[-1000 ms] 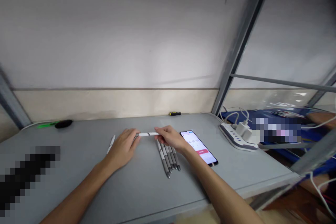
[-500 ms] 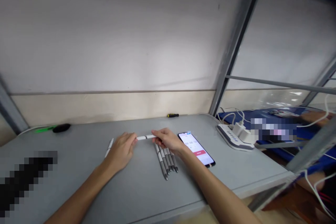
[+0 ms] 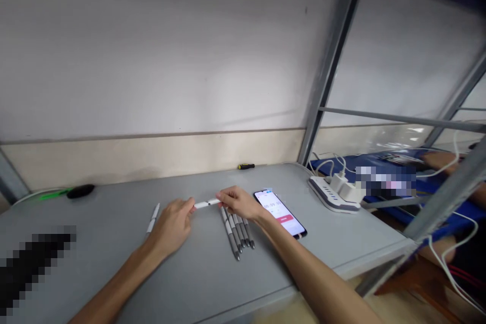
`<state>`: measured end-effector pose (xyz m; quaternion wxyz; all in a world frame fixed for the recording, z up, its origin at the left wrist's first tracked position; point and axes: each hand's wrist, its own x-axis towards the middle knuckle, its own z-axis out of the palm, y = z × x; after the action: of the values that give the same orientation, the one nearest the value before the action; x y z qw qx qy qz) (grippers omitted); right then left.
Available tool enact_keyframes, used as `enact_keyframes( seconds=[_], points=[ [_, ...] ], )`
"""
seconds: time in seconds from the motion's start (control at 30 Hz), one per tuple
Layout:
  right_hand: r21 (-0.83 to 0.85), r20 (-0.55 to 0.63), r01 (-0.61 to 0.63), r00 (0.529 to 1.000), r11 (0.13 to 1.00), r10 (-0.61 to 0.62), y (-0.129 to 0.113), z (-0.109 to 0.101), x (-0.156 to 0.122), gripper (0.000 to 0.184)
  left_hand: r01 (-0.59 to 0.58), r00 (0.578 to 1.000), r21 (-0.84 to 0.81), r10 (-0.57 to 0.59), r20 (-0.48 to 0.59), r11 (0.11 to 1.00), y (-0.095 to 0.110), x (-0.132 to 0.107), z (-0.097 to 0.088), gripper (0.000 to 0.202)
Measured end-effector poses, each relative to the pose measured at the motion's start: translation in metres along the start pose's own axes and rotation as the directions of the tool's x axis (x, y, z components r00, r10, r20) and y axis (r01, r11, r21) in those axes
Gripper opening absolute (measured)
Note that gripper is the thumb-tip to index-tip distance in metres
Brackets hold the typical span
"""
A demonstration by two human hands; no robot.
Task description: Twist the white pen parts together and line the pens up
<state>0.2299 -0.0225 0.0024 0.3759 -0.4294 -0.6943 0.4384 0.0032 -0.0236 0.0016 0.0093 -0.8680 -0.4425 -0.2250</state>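
Between my two hands, a white pen (image 3: 207, 203) with a dark band is held nearly level above the grey table. My left hand (image 3: 175, 223) pinches its left end, and my right hand (image 3: 238, 201) grips the other end. Just below my right hand lie several white-and-grey pens (image 3: 232, 235) side by side, tips toward me; their far ends are partly hidden by that hand. Another white pen (image 3: 152, 220) rests left of my left hand, its lower end covered by the wrist.
A phone (image 3: 283, 212) with a lit timer lies right of the pens. Beyond it stands a power strip (image 3: 332, 195) with plugged chargers. A yellow-black screwdriver (image 3: 246, 166) lies near the wall. At far left are a black oval object (image 3: 80, 191) and a green one (image 3: 55, 194).
Both hands still hold the pen, which has shifted slightly left and down in view. The whole scene has moved a little left as the camera turned. The lying pens stay in place.
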Motion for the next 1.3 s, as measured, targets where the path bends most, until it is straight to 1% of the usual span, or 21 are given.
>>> enact_keyframes(
  seconds=[0.13, 0.2, 0.27, 0.33, 0.37, 0.43, 0.5, 0.6, 0.7, 0.77, 0.83, 0.97, 1.07, 1.17, 1.23, 1.3],
  points=[
    [-0.091, 0.022, 0.053, 0.998, 0.994, -0.051, -0.001, -0.002, -0.002, 0.045, 0.0, 1.0, -0.036, 0.001, 0.023, 0.999, 0.0, 0.0, 0.002, 0.025],
    [-0.131, 0.009, 0.096, 0.995, 0.987, -0.096, -0.004, -0.002, -0.002, 0.044, -0.009, 1.0, -0.035, 0.01, 0.011, 0.999, 0.0, 0.0, 0.003, 0.025],
    [-0.145, -0.002, 0.112, 0.994, 0.983, -0.114, -0.006, -0.003, -0.003, 0.042, -0.028, 0.999, 0.001, 0.028, -0.018, 1.0, 0.0, 0.0, 0.002, 0.025],
    [-0.117, 0.019, 0.079, 0.997, 0.99, -0.077, -0.01, -0.005, -0.005, 0.042, -0.055, 0.997, 0.058, 0.057, -0.044, 0.997, 0.001, 0.0, 0.001, 0.025],
    [-0.091, 0.046, 0.046, 0.998, 0.995, -0.041, -0.012, -0.007, -0.006, 0.043, -0.069, 0.996, 0.083, 0.074, -0.054, 0.994, 0.001, 0.0, 0.0, 0.025],
    [-0.018, 0.146, -0.018, 0.989, 1.0, 0.02, -0.016, -0.009, -0.008, 0.044, -0.091, 0.993, 0.117, 0.1, -0.07, 0.989, 0.002, 0.0, -0.002, 0.025],
    [0.029, 0.17, -0.054, 0.984, 0.998, 0.049, -0.019, -0.012, -0.01, 0.044, -0.106, 0.989, 0.134, 0.118, -0.088, 0.985, 0.002, -0.001, -0.003, 0.023],
    [0.036, 0.169, -0.074, 0.983, 0.997, 0.067, -0.02, -0.012, -0.011, 0.045, -0.115, 0.984, 0.122, 0.13, -0.12, 0.986, 0.001, 0.0, -0.003, 0.02],
    [0.03, 0.161, -0.067, 0.985, 0.997, 0.061, -0.019, -0.011, -0.01, 0.044, -0.116, 0.979, 0.089, 0.129, -0.159, 0.989, 0.0, 0.001, -0.002, 0.018],
    [0.058, 0.146, -0.081, 0.987, 0.995, 0.071, -0.019, -0.01, -0.009, 0.044, -0.122, 0.975, 0.091, 0.137, -0.174, 0.988, 0.0, 0.001, -0.001, 0.017],
    [0.123, 0.147, -0.123, 0.984, 0.985, 0.105, -0.019, -0.009, -0.009, 0.043, -0.136, 0.969, 0.121, 0.158, -0.189, 0.983, 0.0, 0.002, -0.001, 0.019],
    [0.28, 0.222, -0.217, 0.962, 0.935, 0.157, -0.019, -0.008, -0.008, 0.042, -0.132, 0.949, 0.259, 0.197, -0.247, 0.957, 0.002, 0.002, -0.003, 0.024],
    [0.332, 0.232, -0.225, 0.961, 0.916, 0.152, -0.017, -0.006, -0.006, 0.041, -0.14, 0.941, 0.289, 0.218, -0.26, 0.947, 0.002, 0.002, -0.003, 0.026],
    [0.299, 0.201, -0.16, 0.974, 0.941, 0.102, -0.013, -0.003, -0.005, 0.042, -0.143, 0.945, 0.226, 0.201, -0.259, 0.964, 0.0, 0.001, -0.002, 0.026],
    [0.197, 0.168, -0.094, 0.984, 0.976, 0.061, -0.009, -0.002, -0.005, 0.044, -0.135, 0.951, 0.19, 0.181, -0.252, 0.972, -0.003, 0.001, 0.0, 0.028],
    [0.05, 0.142, -0.031, 0.99, 0.998, 0.024, -0.008, -0.001, -0.006, 0.045, -0.128, 0.957, 0.162, 0.165, -0.239, 0.979, -0.005, 0.0, 0.002, 0.029]
  ],
)
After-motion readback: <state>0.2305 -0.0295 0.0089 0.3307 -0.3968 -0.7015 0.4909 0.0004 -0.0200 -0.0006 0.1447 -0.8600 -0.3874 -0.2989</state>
